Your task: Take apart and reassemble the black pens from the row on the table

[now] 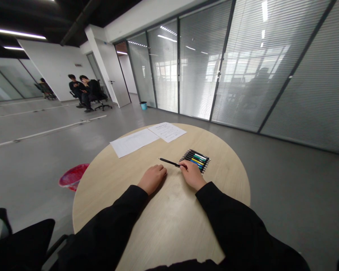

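My right hand pinches one end of a black pen, whose tip points left over the round wooden table. Just beyond that hand lies a neat row of several pens, side by side, mostly black with white, green, yellow and blue parts. Part of the row is hidden behind my fingers. My left hand rests on the tabletop with its fingers curled in, a little left of the pen and apart from it. Nothing shows in its grip.
Two printed paper sheets lie at the table's far side. A red basket stands on the floor to the left, near a black chair. Farther off are seated people, a blue bin and glass partitions with blinds.
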`<action>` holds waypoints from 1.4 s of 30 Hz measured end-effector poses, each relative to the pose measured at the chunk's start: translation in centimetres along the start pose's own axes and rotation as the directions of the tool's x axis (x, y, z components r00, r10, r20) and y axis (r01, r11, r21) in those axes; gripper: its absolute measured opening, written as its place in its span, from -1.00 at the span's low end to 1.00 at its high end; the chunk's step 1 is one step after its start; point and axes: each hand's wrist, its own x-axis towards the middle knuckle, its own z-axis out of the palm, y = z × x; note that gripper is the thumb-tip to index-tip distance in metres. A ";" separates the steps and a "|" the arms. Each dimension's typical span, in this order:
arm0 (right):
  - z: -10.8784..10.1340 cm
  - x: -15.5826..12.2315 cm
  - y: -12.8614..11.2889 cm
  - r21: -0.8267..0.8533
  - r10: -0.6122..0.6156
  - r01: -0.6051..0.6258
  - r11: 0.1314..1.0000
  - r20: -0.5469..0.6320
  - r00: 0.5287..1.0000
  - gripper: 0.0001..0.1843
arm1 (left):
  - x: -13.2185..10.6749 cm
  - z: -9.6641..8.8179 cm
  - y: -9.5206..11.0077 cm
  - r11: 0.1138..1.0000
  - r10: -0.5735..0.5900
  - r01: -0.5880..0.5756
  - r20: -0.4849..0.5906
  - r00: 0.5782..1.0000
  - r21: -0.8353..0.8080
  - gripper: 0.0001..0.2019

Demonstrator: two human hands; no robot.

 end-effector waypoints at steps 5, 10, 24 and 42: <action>0.0 0.0 0.1 -0.003 0.003 -0.003 1.000 -0.010 1.000 -0.81 | -0.5 -0.2 -0.9 0.999 -0.043 0.042 -0.029 0.999 -0.022 -0.83; 0.0 0.0 0.1 0.008 -0.003 0.003 1.000 -0.012 1.000 -0.80 | -1.0 -1.1 -1.6 0.963 -0.208 0.184 -0.109 0.972 -0.194 -0.89; 0.1 -0.3 -0.3 0.027 -0.027 0.026 0.999 0.028 0.999 -0.81 | -0.6 -0.8 -2.9 0.326 -0.670 0.179 -0.094 0.736 -0.928 -0.76; 0.2 -0.3 -0.2 0.018 -0.070 0.069 0.997 0.053 0.996 -0.82 | -0.5 -1.4 -1.6 0.061 -0.655 0.158 0.080 0.752 -0.986 -0.66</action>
